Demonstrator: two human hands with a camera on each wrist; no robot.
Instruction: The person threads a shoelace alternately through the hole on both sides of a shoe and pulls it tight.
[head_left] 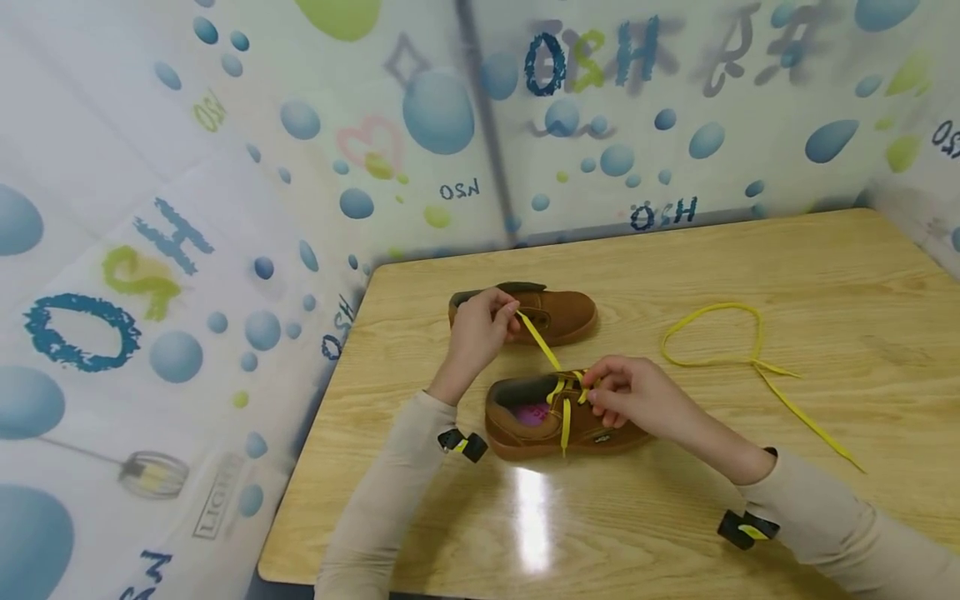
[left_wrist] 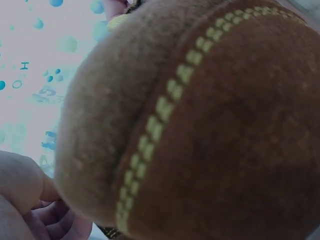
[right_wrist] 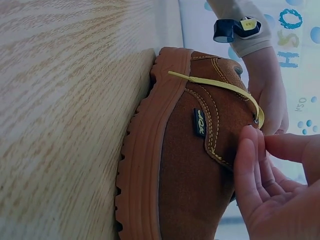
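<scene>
A brown lace-up shoe with yellow stitching rests on its sole, toe to the right. A yellow shoelace runs through its upper eyelets, one loose end hanging down the near side. My left hand pinches the lace's other end between thumb and fingertips, drawn taut up and left, in front of the second brown shoe. At the eyelets, my right hand pinches the lace with thumb and fingers; the right wrist view shows those fingertips close against the tongue area. Brown suede fills most of the left wrist view.
The second shoe, without a visible lace, stands behind the first. To the right, another yellow shoelace lies looped on the wooden table. Printed wall sheets border the table at the back and left.
</scene>
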